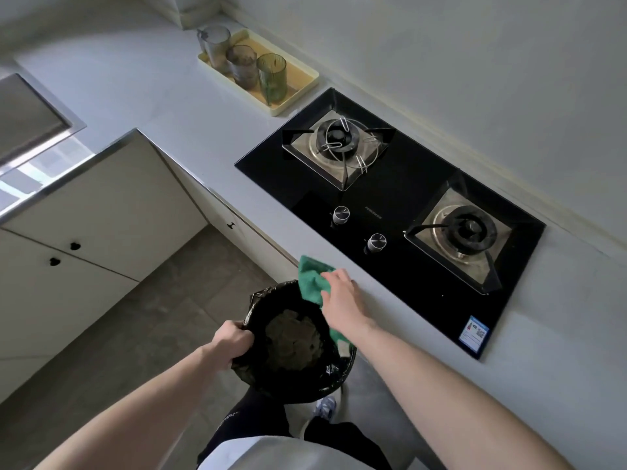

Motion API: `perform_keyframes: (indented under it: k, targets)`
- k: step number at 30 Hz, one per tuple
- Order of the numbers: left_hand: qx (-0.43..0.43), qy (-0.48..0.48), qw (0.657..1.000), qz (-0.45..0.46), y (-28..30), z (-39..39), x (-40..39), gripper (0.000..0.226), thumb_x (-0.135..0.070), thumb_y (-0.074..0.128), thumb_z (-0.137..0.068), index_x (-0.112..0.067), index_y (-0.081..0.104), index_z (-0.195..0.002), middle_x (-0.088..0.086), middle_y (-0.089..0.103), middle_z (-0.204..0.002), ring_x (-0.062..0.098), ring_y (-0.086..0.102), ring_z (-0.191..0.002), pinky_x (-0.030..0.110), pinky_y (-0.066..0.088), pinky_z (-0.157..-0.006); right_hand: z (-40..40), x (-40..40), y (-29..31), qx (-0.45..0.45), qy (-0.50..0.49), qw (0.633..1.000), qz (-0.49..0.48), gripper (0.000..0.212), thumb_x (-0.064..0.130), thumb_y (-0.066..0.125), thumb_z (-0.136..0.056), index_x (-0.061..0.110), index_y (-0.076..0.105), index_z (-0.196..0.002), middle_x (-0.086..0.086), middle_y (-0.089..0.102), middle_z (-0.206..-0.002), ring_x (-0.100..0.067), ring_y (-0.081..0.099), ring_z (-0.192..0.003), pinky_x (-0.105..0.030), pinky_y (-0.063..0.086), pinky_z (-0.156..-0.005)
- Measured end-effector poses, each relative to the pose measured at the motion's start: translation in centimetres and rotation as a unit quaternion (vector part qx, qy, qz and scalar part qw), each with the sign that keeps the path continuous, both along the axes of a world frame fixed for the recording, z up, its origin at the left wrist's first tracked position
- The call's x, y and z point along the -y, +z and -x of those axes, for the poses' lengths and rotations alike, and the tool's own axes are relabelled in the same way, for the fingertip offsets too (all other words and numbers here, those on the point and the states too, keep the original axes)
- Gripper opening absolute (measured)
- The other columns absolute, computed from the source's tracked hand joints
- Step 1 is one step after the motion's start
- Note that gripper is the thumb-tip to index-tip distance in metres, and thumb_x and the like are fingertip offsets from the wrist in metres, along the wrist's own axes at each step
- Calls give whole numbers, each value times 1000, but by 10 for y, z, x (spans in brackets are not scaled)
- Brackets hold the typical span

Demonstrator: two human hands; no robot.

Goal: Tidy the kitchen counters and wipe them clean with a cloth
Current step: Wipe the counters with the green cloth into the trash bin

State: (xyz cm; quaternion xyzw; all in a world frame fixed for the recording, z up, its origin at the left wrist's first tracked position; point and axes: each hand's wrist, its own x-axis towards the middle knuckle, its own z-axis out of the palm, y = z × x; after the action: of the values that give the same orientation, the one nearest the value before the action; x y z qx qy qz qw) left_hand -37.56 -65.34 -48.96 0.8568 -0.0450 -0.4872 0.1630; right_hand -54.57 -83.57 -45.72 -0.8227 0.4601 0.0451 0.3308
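A green cloth point(310, 281) lies over the front edge of the pale counter point(190, 106), under my right hand point(342, 295), which presses on it with fingers spread. Part of the cloth hangs down over a bin lined with a black bag point(325, 374), held just below the counter edge. My left hand point(234, 340) grips the bin's near-left rim. Crumpled brownish waste lies inside the bin.
A black glass two-burner hob point(400, 198) with two knobs sits in the counter right of the cloth. A yellow tray point(305, 79) with three glasses stands at the back. Cabinet doors and a grey floor lie to the left; a sink edge point(44, 106) shows far left.
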Motion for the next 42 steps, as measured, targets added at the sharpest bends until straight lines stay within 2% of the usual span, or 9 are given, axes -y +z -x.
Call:
perform_keyframes:
  k: [6,10,15,20,24,28,34,40,42]
  targets:
    - [-10,-28,1000,3,-2,3,2,15,-8,58,-77,-12,72,-74,4,69,-70,18,65,-61,17,45,-47,35,-71,10,30,12,991,-130,35,15,55,-99,20,59,-134,11,56,-124,-13,58,-114,-29,47,-101]
    - [-18,-56,998,-3,-5,11,3,17,-9,57,-74,-12,74,-77,5,71,-72,20,69,-65,21,52,-51,69,-54,30,110,-106,986,-72,28,17,59,-97,20,65,-125,17,58,-115,-1,57,-107,-25,48,-100]
    - [-18,-76,997,-10,-4,33,7,15,-7,59,-71,-8,73,-78,4,68,-66,20,67,-60,20,51,-49,107,6,55,133,-195,972,0,24,23,58,-97,15,68,-118,12,61,-109,-8,62,-102,-32,54,-92]
    - [-21,-68,997,-6,-3,48,8,20,-4,58,-70,-5,74,-82,4,65,-61,21,65,-54,21,50,-46,82,42,33,72,-99,992,34,35,21,58,-97,18,64,-131,4,60,-126,-22,57,-114,-37,47,-102]
    - [-16,-44,999,-1,-5,49,3,21,-3,59,-65,-7,75,-78,6,68,-63,26,70,-63,31,59,-57,39,41,12,23,-25,999,11,39,23,56,-101,21,59,-140,3,53,-137,-22,50,-121,-37,42,-109]
    - [-16,-31,999,4,-10,34,-2,21,-3,58,-63,-8,75,-75,8,68,-63,29,72,-66,42,62,-63,13,33,7,-16,-35,999,-5,45,22,58,-100,18,53,-145,3,46,-139,-23,50,-118,-39,45,-105]
    - [-1,-58,998,-7,-11,13,-2,19,-7,59,-69,-12,74,-79,10,73,-74,28,72,-70,33,60,-62,33,-39,-6,-76,27,992,-97,34,16,57,-97,24,64,-129,3,58,-124,-22,59,-109,-31,46,-88]
    - [-5,-158,987,-20,-5,5,1,13,-12,59,-76,-13,72,-79,3,69,-74,20,67,-70,22,48,-55,89,-102,-2,34,-156,980,-116,34,18,61,-98,21,63,-131,10,61,-120,-9,59,-106,-25,47,-96]
    - [-5,-186,982,-26,-4,8,-1,14,-14,59,-78,-15,72,-81,1,68,-74,19,67,-71,22,47,-59,107,-107,7,76,-243,960,-114,33,25,61,-98,25,63,-131,14,64,-117,-5,63,-98,-26,53,-88]
